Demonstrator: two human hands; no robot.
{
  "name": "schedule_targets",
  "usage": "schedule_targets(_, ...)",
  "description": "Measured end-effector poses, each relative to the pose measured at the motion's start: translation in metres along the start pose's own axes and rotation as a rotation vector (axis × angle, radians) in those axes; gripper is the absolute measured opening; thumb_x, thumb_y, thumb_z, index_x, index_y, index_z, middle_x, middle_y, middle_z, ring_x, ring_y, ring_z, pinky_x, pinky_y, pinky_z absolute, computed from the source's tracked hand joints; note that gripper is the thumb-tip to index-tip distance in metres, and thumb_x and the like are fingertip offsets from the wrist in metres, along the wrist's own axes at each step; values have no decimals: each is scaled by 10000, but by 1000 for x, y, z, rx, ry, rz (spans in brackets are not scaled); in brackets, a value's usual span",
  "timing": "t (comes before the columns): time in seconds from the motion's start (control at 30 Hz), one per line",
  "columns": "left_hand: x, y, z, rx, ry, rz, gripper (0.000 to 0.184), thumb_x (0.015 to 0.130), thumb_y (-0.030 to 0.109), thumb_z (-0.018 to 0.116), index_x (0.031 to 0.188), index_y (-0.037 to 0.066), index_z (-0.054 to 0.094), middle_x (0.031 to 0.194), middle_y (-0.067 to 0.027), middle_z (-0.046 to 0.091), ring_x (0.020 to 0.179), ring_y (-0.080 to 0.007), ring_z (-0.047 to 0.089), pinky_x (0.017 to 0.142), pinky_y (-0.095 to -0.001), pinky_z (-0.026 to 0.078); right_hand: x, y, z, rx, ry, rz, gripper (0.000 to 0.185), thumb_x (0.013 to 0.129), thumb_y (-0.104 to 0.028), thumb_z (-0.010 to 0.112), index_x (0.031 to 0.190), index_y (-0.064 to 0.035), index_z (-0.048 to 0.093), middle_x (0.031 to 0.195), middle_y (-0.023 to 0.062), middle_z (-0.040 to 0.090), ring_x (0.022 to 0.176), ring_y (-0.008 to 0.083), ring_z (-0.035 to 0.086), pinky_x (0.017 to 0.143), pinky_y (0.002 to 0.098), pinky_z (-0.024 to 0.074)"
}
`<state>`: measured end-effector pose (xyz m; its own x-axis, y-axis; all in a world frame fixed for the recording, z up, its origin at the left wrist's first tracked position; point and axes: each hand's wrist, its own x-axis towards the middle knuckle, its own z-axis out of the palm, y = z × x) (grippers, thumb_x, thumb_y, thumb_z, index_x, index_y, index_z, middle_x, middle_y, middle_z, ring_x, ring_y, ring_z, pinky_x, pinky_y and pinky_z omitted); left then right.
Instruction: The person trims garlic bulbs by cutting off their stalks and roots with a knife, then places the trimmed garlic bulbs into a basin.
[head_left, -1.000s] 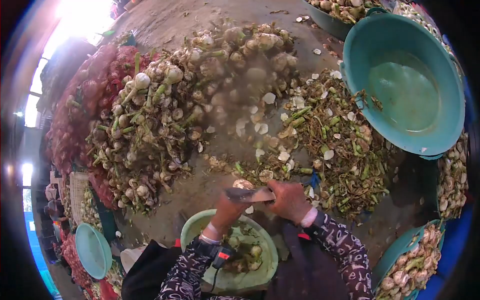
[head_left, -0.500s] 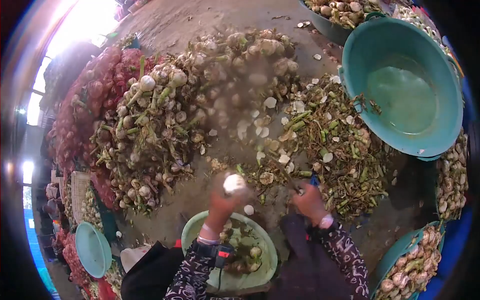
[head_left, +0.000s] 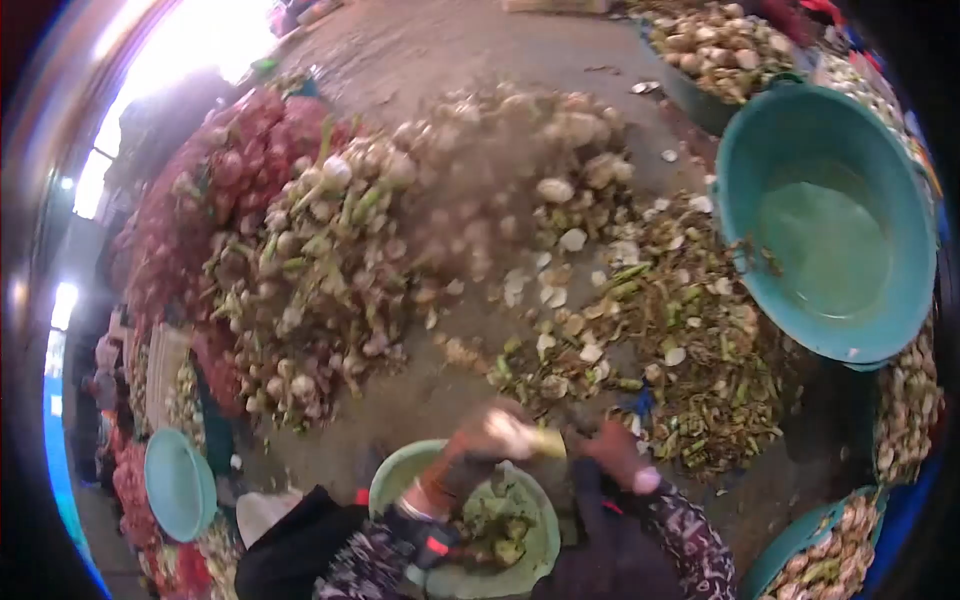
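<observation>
Whitish garlic bulb with a yellow-green stem (head_left: 512, 434), gripped in left hand (head_left: 478, 434), now closer to right hand (head_left: 617, 455), likely within two-handed reach; can't tell right hand's grip, blurred.

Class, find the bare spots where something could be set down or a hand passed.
Open: floor between the garlic heap and pale green basin; floor beyond that heap; most of the large teal basin's inside. Crowded: the trimmings heap, and above the pale green basin, where both hands work.

Garlic (head_left: 310, 290) L, tub (head_left: 825, 250) R, trimmings (head_left: 715, 350) btwn
</observation>
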<state>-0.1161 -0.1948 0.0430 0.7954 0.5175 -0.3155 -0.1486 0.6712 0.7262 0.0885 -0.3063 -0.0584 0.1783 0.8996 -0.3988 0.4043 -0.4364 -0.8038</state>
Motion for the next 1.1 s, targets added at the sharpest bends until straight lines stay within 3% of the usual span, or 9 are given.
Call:
schedule_targets(0.03,-14,25,3,301,-119,-380,418,758,226,611,1097,2,510,1023,-113,586,987,-205,543,932,-343,385,2,36,9,29,36,18,409,723,-344,619,915,17,601,809,229,613,765,356,610,654,427,472)
schedule_targets(0.1,-10,23,-38,1006,-485,-501,601,753,291,693,1229,25,441,1202,-134,504,1102,-241,485,968,-350,359,9,62,23,73,95,32,423,714,-350,622,896,30,602,771,238,607,753,353,611,650,435,470)
schedule_targets(0.23,57,44,-126,2026,401,-267,667,689,214,710,1266,62,415,1280,-172,436,1097,-362,474,905,-415,412,2,18,-9,-91,-205,286,409,695,-323,614,748,81,578,661,238,573,607,356,572,569,435,436)
schedule_targets(0.37,121,54,-254,2536,342,37,460,689,143,620,1128,46,516,1093,-145,534,1017,-307,528,773,-390,472,-2,26,8,-201,-108,324,417,698,-335,620,733,79,575,697,251,576,651,376,576,589,443,438)
schedule_targets(0.47,164,50,-303,2366,423,-348,370,727,111,593,1090,49,546,1028,-137,582,959,-280,574,745,-381,483,-9,56,16,-102,-151,195,420,729,-380,648,817,26,589,764,242,597,758,401,593,632,436,466)
schedule_targets(0.6,161,48,-257,2195,600,-214,571,701,236,693,1218,123,479,1074,-140,583,913,-320,590,756,-392,489,-16,84,20,-95,-163,242,388,726,-293,634,972,4,586,839,191,627,790,337,600,721,391,458)
schedule_targets(0.7,126,48,-236,2205,198,-137,651,643,266,767,1204,85,493,1048,-142,603,930,-282,602,801,-365,484,-8,7,-11,25,-107,363,428,731,-294,646,1027,6,573,866,197,628,804,328,599,727,383,461)
schedule_targets(0.87,76,26,-120,950,62,-105,718,641,289,797,1212,1,469,1115,-105,583,993,-165,554,870,-325,444,12,-17,-13,32,145,-122,303,756,-269,648,943,-35,605,767,195,615,717,366,598,633,401,478)
schedule_targets(1.1,51,2,-58,1021,107,40,698,643,212,798,1207,-12,452,1112,-97,577,996,-161,549,876,-329,449,2,-91,-31,-229,118,-383,274,702,-275,670,757,-45,532,670,134,595,618,339,592,555,429,461)
